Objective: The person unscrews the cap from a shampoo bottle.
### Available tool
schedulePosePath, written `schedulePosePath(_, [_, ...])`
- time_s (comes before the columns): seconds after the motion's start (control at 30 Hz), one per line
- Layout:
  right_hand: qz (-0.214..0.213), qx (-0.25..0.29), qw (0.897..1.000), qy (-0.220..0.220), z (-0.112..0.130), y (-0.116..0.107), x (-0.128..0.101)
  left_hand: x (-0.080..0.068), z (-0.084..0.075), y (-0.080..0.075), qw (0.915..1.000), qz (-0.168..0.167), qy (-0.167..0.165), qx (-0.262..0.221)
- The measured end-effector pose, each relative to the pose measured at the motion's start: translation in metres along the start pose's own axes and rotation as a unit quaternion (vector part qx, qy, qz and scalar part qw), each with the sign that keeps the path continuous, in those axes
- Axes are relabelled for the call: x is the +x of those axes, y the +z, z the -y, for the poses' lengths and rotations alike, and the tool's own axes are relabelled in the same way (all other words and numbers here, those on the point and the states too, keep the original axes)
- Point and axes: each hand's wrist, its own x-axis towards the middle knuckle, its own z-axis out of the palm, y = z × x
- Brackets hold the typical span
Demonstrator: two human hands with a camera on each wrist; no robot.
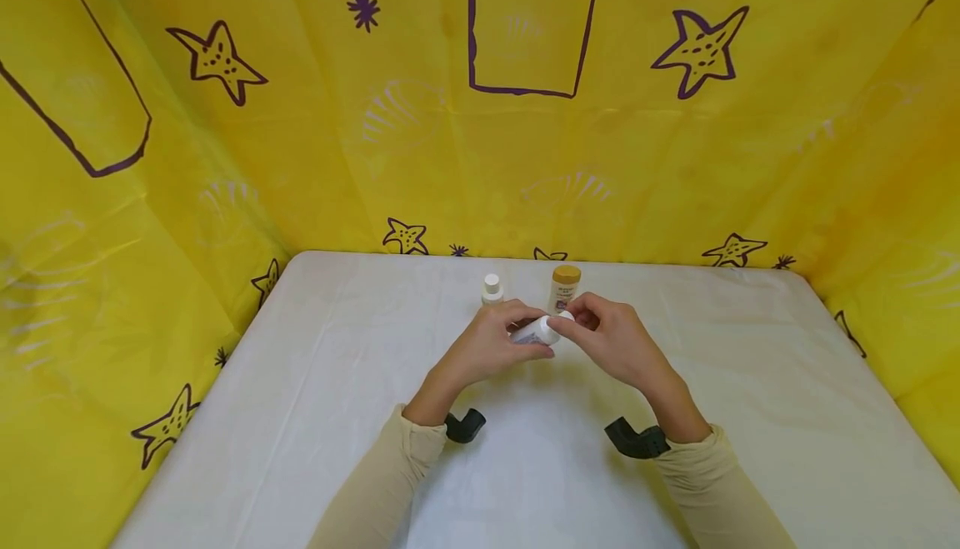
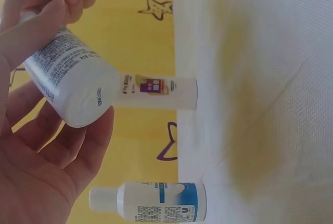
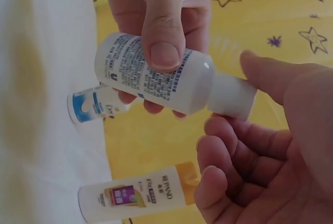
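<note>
My left hand [image 1: 498, 338] grips a small white bottle [image 3: 151, 70] round its body, tilted, with its cap end toward the right hand. Blue-black printed text covers the side of the bottle, and its bottom shows in the left wrist view. At the bottle's white cap [image 3: 231, 96], my right hand [image 1: 611, 336] pinches with thumb and index finger; the other fingers curl loosely below. Behind the hands stand a white bottle with a blue label [image 2: 164, 201] and a cream bottle with an orange cap [image 3: 138, 194], both upright on the table.
A white cloth covers the table [image 1: 337, 416]. Yellow curtains [image 1: 315, 157] with drawn starfish and shells hang along the back and both sides. Black curved mounts [image 1: 637, 439] are worn at both wrists.
</note>
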Motion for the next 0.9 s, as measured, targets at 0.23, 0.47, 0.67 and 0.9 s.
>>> schedulePosePath(0.23, [-0.013,0.008,0.997,-0.082,-0.001,0.0002,-0.0003,0.0004,-0.0003,-0.0013,0.9999,0.007,-0.009,0.01])
schedulePosePath(0.47, [-0.01,0.02,0.99,-0.14,-0.0006,-0.0011,-0.0003,0.0,0.0001,-0.002,0.9998,0.002,-0.004,0.019])
schedulePosePath(0.67, [-0.007,0.02,0.993,-0.115,0.0011,-0.0042,-0.0019,0.0002,-0.0006,-0.0029,0.9999,0.003,-0.004,0.012])
schedulePosePath(0.9, [0.013,0.007,1.0,-0.015,0.0034,-0.0046,-0.0015,0.0004,-0.0005,-0.0017,0.9998,0.014,-0.009,0.007])
